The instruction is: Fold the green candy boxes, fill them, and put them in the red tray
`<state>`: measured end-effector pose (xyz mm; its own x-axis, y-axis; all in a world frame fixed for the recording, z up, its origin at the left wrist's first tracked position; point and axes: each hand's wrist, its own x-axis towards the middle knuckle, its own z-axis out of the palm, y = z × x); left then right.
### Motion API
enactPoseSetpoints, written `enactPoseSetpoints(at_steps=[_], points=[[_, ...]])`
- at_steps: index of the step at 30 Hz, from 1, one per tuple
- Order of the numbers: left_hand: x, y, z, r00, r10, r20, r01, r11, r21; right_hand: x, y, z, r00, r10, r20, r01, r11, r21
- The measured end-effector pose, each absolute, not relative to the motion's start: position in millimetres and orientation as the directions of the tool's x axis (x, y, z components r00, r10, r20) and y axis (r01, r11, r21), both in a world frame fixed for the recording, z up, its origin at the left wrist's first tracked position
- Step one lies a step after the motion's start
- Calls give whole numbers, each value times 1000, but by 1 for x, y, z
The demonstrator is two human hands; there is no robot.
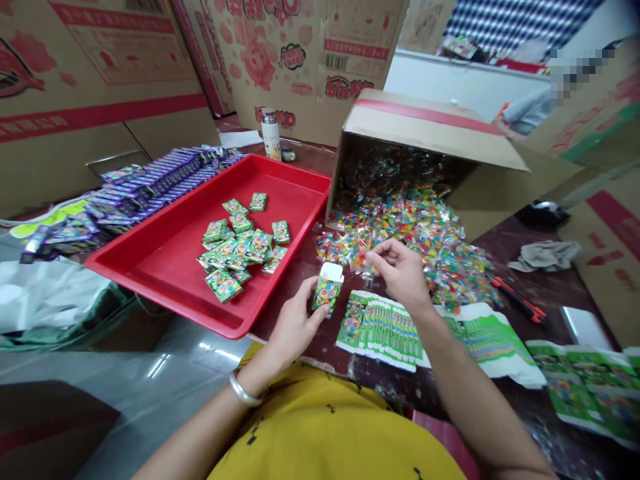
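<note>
Steadiness likely matters most: the left hand (296,322) grips an open-topped green carton (329,292) mouth-up between thumb and fingers, where light pressure should keep the opening square; the right hand (404,272) arches with thumb and forefinger nearly meeting, though whether they pinch anything one cannot tell, beside wrapped coloured pieces (407,223) heaped on the bench (301,261); left of both hands, a red tray (165,267) holds similar boxes (223,285).
</note>
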<state>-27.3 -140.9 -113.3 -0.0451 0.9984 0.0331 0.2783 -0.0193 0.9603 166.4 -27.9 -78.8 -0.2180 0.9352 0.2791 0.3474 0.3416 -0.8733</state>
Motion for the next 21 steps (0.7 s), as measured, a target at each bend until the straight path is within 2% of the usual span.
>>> enactPoseSetpoints(at_steps=[1,3,9,12,15,21], points=[[-25,-141,-113,-24,999,28,292,-20,956,164,-35,-72,-192,938,289,249,331,-910],[-22,-142,-112,10,1000,24,292,-26,956,157,-47,-62,-219,939,266,161,304,-939],[-18,-144,-108,15,997,70,219,-72,973,140,-61,-62,-320,925,204,192,274,-942],[-17,-144,-110,-9,997,77,181,-74,981,141,-60,-60,-382,911,156,101,209,-973],[-15,-144,-112,-24,997,79,150,-75,986,144,-58,-57,-347,927,140,48,167,-985],[-10,-140,-113,-48,997,54,161,-46,986,146,-57,-55,-336,935,114,69,146,-987]])
